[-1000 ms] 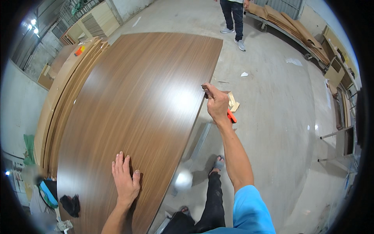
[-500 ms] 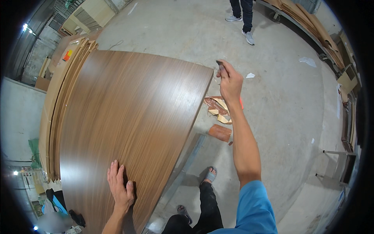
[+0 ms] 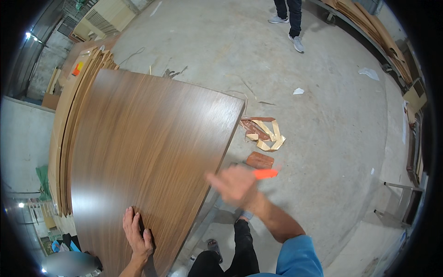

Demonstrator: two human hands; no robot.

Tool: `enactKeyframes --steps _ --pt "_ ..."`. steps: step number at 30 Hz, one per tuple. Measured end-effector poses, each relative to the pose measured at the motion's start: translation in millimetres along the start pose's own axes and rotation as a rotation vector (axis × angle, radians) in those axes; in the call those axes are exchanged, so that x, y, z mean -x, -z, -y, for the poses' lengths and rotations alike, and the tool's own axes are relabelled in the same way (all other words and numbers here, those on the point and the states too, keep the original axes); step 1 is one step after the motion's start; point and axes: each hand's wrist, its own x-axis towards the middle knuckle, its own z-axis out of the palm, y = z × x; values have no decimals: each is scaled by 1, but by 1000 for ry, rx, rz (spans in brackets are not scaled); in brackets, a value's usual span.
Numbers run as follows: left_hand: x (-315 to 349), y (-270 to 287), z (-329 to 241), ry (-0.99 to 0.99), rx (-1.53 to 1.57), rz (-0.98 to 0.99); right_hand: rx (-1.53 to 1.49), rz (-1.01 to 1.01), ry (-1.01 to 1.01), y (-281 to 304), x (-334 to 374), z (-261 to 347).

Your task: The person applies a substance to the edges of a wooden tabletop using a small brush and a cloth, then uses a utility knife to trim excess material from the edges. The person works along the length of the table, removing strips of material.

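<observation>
A large wood-grain panel (image 3: 152,138) lies in front of me, its right edge facing my legs. My left hand (image 3: 136,235) rests on its near part, palm down, fingers stretched out and holding nothing. Blurred by motion, my right hand (image 3: 235,184) is closed by the panel's right edge. An orange-handled tool (image 3: 266,174) sticks out from the outer side of that fist; the rest of it is hidden in the hand, so its exact kind does not show.
On the floor past the panel's corner lie torn brown-and-cream strips (image 3: 268,135) and a reddish-brown block (image 3: 260,160). Cardboard-edged sheets (image 3: 64,134) stack at the left. Another person's legs (image 3: 291,21) stand at the far side. A loaded cart (image 3: 369,46) is at upper right, a metal stool (image 3: 404,198) at right.
My right hand has swept from the panel's far right corner back toward me along its right edge, tool still in it. My left hand still lies on the panel. The view has shifted slightly.
</observation>
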Motion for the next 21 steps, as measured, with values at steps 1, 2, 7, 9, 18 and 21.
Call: enactKeyframes --steps 1,2,7,9,18,21 --pt "0 0 1 -10 0 -4 -7 45 -66 0 3 3" --pt "-1 0 1 -9 1 -3 -24 36 -70 2 1 -1" --pt "0 2 2 -3 9 9 47 -187 -422 11 -63 -110" --pt "-1 2 2 -14 8 21 -18 -212 -592 13 -72 -127" --pt "-1 4 2 -17 21 24 143 -164 -428 0 -47 -108" --pt "-2 3 2 -24 25 9 159 -236 -120 2 -50 -70"
